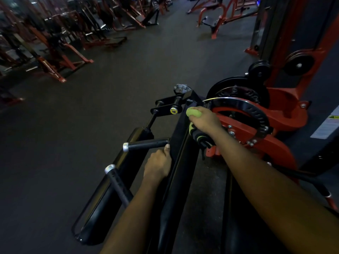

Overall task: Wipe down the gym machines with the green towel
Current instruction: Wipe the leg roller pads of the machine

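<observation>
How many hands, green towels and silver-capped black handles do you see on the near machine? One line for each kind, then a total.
Hands: 2, left hand and right hand
Green towel: 1
Silver-capped black handles: 2
Total: 5

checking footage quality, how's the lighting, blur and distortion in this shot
Head view: dim overall, far machines murky and soft; wide-angle bending curves the edges; the right hand with the green towel and left hand are reasonably sharp; small glints on the chrome handle caps.

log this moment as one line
phase: wiping | right hand: green towel bunched on black arm | left hand: gripping arm edge
</observation>
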Demonstrator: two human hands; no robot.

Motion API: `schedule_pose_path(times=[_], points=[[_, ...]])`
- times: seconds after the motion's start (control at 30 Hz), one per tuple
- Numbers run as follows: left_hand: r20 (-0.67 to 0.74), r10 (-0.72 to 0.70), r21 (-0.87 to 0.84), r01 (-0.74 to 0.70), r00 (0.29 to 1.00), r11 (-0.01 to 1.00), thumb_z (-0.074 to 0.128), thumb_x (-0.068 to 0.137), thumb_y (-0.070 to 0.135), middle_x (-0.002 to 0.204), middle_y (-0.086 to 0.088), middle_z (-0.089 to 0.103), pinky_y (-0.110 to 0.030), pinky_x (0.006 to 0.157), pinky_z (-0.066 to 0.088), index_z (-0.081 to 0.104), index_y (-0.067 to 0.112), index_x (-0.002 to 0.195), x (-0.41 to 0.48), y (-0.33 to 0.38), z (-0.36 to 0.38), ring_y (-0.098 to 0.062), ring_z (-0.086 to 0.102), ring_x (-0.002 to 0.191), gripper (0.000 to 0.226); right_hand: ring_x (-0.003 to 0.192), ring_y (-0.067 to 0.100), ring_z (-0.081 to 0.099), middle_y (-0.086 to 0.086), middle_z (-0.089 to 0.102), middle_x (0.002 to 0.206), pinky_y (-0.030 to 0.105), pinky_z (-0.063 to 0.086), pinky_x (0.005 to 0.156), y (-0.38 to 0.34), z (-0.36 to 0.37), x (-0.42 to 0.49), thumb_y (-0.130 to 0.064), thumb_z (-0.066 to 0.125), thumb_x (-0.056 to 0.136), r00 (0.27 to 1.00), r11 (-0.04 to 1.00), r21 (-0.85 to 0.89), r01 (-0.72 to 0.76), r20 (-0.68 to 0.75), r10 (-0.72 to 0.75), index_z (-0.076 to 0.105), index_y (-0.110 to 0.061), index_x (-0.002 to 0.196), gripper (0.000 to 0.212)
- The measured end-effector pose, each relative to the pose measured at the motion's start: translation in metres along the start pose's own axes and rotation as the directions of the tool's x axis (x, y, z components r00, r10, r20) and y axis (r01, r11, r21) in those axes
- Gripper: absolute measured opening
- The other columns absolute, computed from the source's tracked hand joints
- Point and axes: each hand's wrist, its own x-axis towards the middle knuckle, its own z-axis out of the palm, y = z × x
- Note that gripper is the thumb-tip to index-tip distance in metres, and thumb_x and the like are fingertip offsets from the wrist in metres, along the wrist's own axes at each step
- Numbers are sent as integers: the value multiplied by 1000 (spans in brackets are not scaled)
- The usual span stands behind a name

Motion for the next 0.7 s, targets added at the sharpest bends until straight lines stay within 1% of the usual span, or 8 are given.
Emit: schedule_pose_path(times=[0.07, 0.13, 0.23, 0.3, 0.4, 0.47, 0.6, 0.7], points=[[-16, 1, 10, 0, 1000, 1000, 15, 105, 58, 127, -19, 61, -47, 98, 44, 58, 10, 130, 0, -1, 2, -40, 56, 117, 68, 95, 26, 68, 0, 73, 99, 37, 55, 86, 6, -6, 10, -49, 60, 71, 1000, 989, 144, -21, 15, 19, 72, -31, 99, 36], [-32, -7, 14, 8, 999, 1000, 16, 105, 57, 125, -19, 62, -47, 96, 45, 59, 10, 127, 3, 0, 3, -40, 57, 116, 68, 81, 24, 64, 1, 68, 83, 32, 51, 73, 15, -11, 16, -34, 64, 82, 995, 935, 341, -95, 53, 82, 71, -20, 87, 16], [-31, -9, 15, 9, 999, 1000, 16, 106, 55, 123, -19, 63, -46, 95, 44, 59, 8, 126, 4, 2, 3, -39, 57, 115, 67, 78, 26, 64, 9, 68, 86, 31, 49, 70, 36, -18, 24, -29, 62, 88, 956, 801, 527, -284, 218, 196, 70, -13, 94, 19], [-24, -4, 9, 4, 1000, 1000, 15, 106, 55, 125, -19, 62, -46, 96, 43, 58, 9, 128, 4, 3, 3, -38, 57, 116, 67, 81, 28, 66, 12, 69, 89, 32, 50, 72, 38, -21, 32, -32, 62, 85, 953, 810, 512, -287, 234, 191, 70, -12, 94, 23], [-18, -16, 0, 16, 1000, 1000, 15, 105, 56, 126, -17, 61, -46, 95, 43, 58, 11, 129, 5, 2, 3, -37, 56, 117, 67, 68, 16, 56, -3, 61, 69, 28, 41, 60, 25, -25, 32, -19, 65, 84, 997, 950, 311, -35, 70, 14, 68, -22, 71, 14], [-19, -16, 2, 17, 1000, 1000, 15, 106, 56, 124, -16, 61, -43, 92, 41, 58, 11, 128, 5, 2, 3, -36, 56, 116, 66, 65, 10, 55, -4, 62, 72, 25, 42, 59, 30, -19, 32, -13, 64, 84, 998, 939, 341, 52, 14, -61, 74, -22, 82, 14], [-27, -3, 6, 3, 1000, 1000, 16, 106, 54, 121, -15, 63, -40, 87, 41, 59, 11, 126, 6, 2, 3, -34, 58, 114, 65, 65, 21, 50, 6, 55, 76, 28, 39, 58, 59, -13, 24, -15, 58, 84, 980, 795, 574, -197, 127, 151, 65, -16, 85, 7], [-24, -8, 10, 8, 1000, 1000, 15, 105, 56, 124, -16, 63, -44, 94, 44, 59, 10, 127, 6, 2, 4, -36, 58, 115, 67, 68, 22, 52, 12, 56, 81, 30, 40, 60, 58, -24, 36, -11, 56, 82, 965, 838, 486, -248, 198, 170, 67, -7, 90, 14]])
